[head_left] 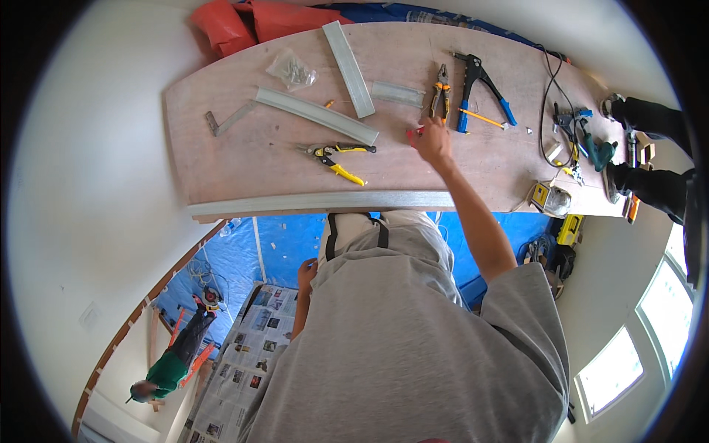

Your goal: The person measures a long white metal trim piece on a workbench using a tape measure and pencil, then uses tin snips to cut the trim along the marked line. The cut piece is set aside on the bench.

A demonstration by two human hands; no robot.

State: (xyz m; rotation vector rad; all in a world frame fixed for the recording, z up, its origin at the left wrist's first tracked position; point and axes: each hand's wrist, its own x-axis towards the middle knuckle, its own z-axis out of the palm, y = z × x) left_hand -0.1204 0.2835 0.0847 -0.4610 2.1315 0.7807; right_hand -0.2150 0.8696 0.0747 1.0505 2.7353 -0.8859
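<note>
My right hand (434, 144) is over the workbench (273, 166), its fingers closed around a small red object (415, 136) whose kind I cannot make out. Just beyond it lie pliers (441, 96) with orange and black handles, a yellow pencil (481, 117) and a blue-handled hand riveter (480, 90). My left hand (307, 275) hangs low beside my thigh, its fingers partly hidden. Yellow-and-black snips (336, 158) rest left of my right hand. Pieces of metal channel (317, 114) lie around, including a short channel (397, 94) and a longer upright-lying channel (348, 70).
A long metal channel (325, 201) runs along the bench's near edge. A bag of small parts (291, 70) and an angle tool (229, 119) sit left. Cable (548, 111), a green power tool (600, 150) and someone's dark-trousered legs (653, 118) are right. Another person (173, 354) is lower left.
</note>
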